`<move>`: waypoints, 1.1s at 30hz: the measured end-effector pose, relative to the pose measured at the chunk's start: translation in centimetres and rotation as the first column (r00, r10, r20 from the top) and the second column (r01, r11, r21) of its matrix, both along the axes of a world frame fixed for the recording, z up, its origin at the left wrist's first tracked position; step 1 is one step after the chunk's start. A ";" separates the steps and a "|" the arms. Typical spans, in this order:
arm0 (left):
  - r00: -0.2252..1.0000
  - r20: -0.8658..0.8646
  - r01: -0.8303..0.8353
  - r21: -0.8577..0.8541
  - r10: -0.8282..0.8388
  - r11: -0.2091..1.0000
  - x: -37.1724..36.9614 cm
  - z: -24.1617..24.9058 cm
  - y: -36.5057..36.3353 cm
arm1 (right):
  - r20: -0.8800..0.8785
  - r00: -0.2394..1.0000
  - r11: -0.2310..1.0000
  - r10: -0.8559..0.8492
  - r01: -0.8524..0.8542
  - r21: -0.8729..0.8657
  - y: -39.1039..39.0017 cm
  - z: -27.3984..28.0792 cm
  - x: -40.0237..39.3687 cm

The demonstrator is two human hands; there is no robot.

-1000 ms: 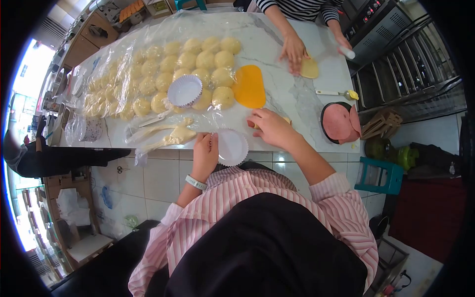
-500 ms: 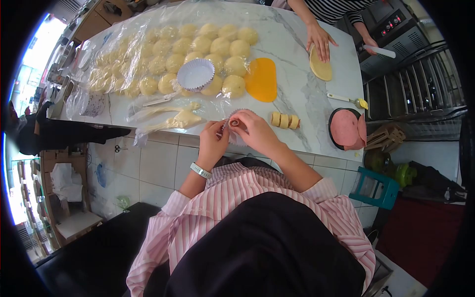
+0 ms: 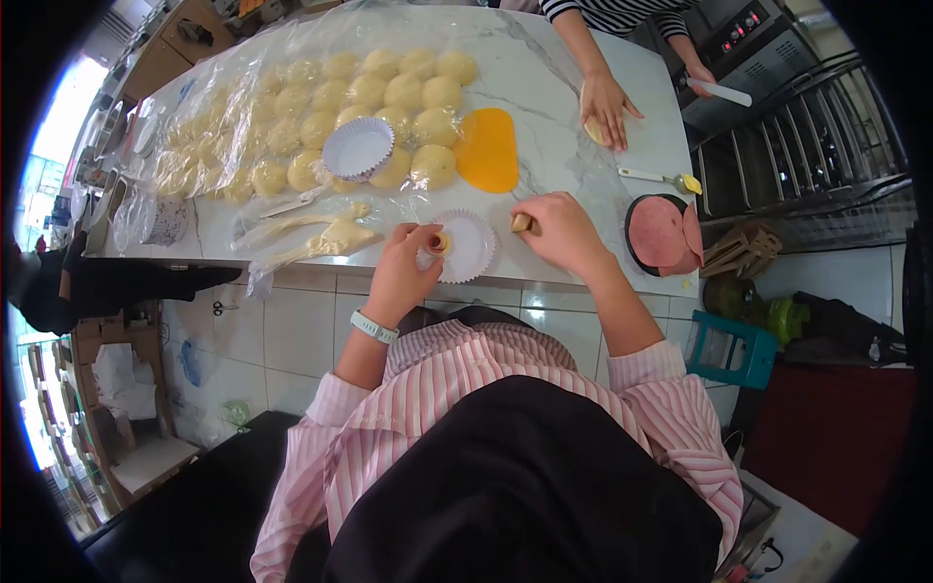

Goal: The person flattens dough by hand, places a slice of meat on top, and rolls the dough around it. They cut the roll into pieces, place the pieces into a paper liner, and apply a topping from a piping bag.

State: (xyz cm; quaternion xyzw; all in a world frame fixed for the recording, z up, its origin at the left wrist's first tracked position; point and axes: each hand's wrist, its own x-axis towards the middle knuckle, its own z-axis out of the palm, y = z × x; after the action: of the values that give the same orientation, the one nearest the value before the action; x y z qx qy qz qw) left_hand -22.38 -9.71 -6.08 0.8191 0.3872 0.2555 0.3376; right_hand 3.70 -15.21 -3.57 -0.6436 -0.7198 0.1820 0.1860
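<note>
My left hand point(image 3: 403, 267) pinches a small rolled dough slice point(image 3: 441, 243) with a pinkish-red centre, at the left edge of a white fluted paper baking cup point(image 3: 473, 248). The cup lies on the marble table near its front edge. To the right of the cup, my right hand point(image 3: 564, 233) has its fingers closed round another piece of dough roll point(image 3: 522, 222). The back of this hand covers the spot where a row of cut slices was, so I cannot see how many are under it.
Dough balls point(image 3: 403, 92) lie under clear plastic, with a stack of paper cups point(image 3: 359, 149) on top. An orange scraper point(image 3: 488, 151) lies beside them. Sliced pink meat point(image 3: 663, 234) and a spoon point(image 3: 653, 175) are at right. A co-worker's hand point(image 3: 606, 105) presses flattened dough.
My hands have moved apart: the right has gone right to the cut dough roll slices. The paper cup, previously between both hands, now lies opened out on the table. The whole view has shifted slightly.
</note>
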 end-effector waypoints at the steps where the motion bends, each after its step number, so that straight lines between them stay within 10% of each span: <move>1: 1.000 0.000 0.008 -0.013 -0.008 1.000 -0.1 0.1 0.1 | -0.091 0.995 0.996 -0.028 0.036 0.081 0.1 0.2 -0.1; 6: 0.999 -0.048 -0.017 -0.055 0.015 0.998 0.4 0.2 0.3 | -0.733 0.677 0.989 -0.069 0.143 0.039 0.6 0.1 -3.6; 16: 0.987 -0.145 -0.068 -0.011 0.066 0.998 0.8 0.0 0.3 | 0.048 0.995 0.940 -0.087 0.066 0.335 1.0 -2.3 -8.5; 25: 0.979 -0.185 -0.089 -0.030 0.082 0.996 1.6 1.2 -0.3 | -0.088 0.987 0.979 -0.132 0.143 0.144 0.0 1.9 0.1; 33: 0.994 -0.103 -0.017 0.062 0.024 0.998 1.6 2.1 -0.6 | 0.161 0.987 0.999 -0.023 0.026 -0.018 -1.2 -0.4 1.2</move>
State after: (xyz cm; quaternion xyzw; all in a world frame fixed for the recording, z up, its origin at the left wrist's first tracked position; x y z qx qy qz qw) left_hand -20.81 -10.31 -3.99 0.8372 0.4044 0.2279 0.2892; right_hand 4.88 -16.39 -3.95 -0.6669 -0.7226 0.1345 0.1228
